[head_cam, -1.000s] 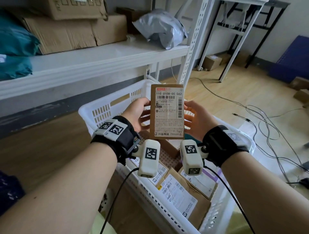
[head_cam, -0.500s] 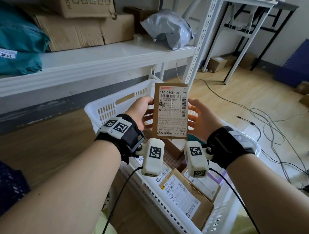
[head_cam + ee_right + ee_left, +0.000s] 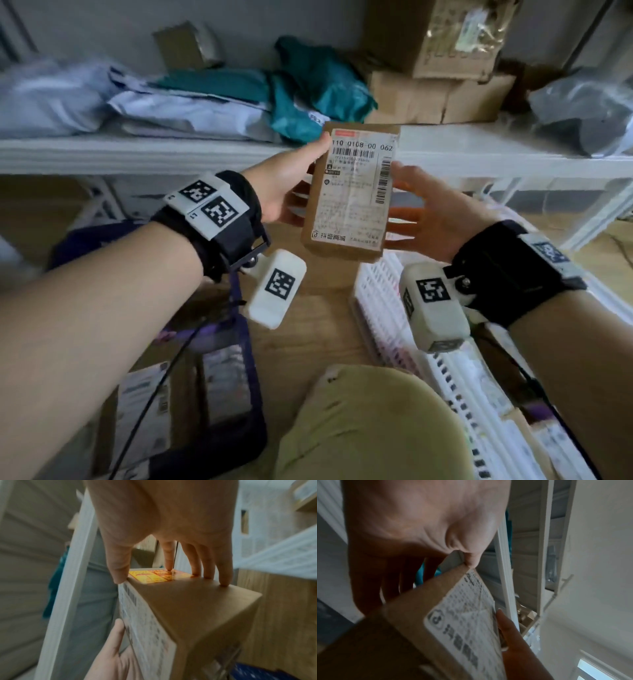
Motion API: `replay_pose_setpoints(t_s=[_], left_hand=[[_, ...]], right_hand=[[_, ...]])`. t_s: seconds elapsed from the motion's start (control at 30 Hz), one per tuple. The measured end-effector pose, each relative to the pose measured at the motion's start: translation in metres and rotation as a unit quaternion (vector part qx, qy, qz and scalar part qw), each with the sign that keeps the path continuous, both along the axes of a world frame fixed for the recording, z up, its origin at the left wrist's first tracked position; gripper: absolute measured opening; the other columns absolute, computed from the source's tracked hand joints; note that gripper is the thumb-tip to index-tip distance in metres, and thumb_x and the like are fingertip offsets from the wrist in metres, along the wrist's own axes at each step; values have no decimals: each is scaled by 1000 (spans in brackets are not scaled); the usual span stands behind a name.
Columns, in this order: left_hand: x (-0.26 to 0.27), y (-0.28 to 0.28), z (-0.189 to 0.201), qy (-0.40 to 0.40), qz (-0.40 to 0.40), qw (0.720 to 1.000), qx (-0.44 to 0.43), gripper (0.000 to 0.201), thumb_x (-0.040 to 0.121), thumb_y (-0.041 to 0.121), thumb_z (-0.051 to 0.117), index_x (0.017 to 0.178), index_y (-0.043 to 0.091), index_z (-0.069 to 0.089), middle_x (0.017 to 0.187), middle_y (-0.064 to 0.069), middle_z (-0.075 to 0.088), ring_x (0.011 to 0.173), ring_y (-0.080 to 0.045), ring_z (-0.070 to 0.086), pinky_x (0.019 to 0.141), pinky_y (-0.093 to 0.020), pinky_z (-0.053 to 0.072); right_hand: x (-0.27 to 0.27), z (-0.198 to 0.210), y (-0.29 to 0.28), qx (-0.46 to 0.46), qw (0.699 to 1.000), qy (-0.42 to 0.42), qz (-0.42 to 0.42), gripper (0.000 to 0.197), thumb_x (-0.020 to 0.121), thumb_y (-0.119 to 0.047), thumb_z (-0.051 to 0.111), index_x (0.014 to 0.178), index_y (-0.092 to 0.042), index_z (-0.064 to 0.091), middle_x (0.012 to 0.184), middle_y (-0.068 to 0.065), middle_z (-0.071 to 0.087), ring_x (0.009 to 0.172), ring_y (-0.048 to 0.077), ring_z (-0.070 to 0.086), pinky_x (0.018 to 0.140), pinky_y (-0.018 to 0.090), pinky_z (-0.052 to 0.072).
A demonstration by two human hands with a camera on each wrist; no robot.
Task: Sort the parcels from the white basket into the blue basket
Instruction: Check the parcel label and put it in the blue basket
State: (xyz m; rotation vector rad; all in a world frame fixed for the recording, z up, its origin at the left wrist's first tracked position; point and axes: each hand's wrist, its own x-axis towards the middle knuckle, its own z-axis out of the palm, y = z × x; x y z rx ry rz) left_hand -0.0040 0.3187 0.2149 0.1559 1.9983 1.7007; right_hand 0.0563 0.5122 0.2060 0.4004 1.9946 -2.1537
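Note:
A brown cardboard parcel [image 3: 352, 192] with a white shipping label stands upright in the air in front of the shelf. My left hand [image 3: 301, 181] grips its left edge, thumb on the label side and fingers behind. My right hand [image 3: 418, 209] is spread, its straight fingertips touching the parcel's right side [image 3: 197, 608]. The white basket [image 3: 380, 301] lies at lower right with parcels in it. The blue basket [image 3: 255, 394] lies at lower left under my left forearm, holding labelled parcels. In the left wrist view the parcel [image 3: 436, 622] fills the lower frame.
A white shelf [image 3: 205, 150] behind the parcel carries grey and teal mailer bags [image 3: 308, 99] and cardboard boxes [image 3: 442, 96]. My knee in olive trousers [image 3: 370, 421] sits between the two baskets. Wooden floor shows between them.
The parcel has moved left, away from above the white basket and towards the blue one, and my view swung left with it. My right hand's grip has loosened to straight fingers.

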Motion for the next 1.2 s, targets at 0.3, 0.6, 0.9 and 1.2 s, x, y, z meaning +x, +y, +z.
replay_pose_setpoints(t_s=[0.3, 0.6, 0.9, 1.2], left_hand=[[13, -167, -66, -94, 123, 987, -45, 58, 91, 65, 32, 90, 15, 62, 79, -6, 66, 66, -19, 64, 55, -25, 49], [19, -210, -157, -224, 188, 956, 1, 31, 98, 36, 45, 124, 21, 42, 101, -13, 58, 93, -30, 56, 96, -51, 44], [-6, -216, -187, -258, 185, 947, -43, 41, 98, 38, 42, 122, 5, 50, 90, -13, 62, 79, -28, 61, 67, -40, 52], [-8, -207, -203, -290, 121, 943, -108, 44, 96, 33, 50, 127, 2, 47, 116, -20, 62, 105, -37, 60, 86, -47, 52]], right_hand=[[-53, -51, -197, 147, 967, -50, 203, 46, 75, -53, 68, 112, -28, 56, 102, 5, 68, 93, 31, 65, 71, 43, 53], [-75, -144, -255, 255, 909, -97, 314, 40, 84, -14, 66, 118, -24, 46, 120, 13, 63, 105, 32, 64, 89, 57, 51], [-92, -167, -271, 369, 870, -93, 315, 66, 84, -14, 60, 139, -34, 30, 121, 7, 61, 100, 28, 64, 84, 47, 56], [-95, -170, -266, 476, 767, -132, 409, 41, 90, -15, 58, 130, -14, 48, 121, 12, 59, 101, 28, 62, 88, 44, 54]])
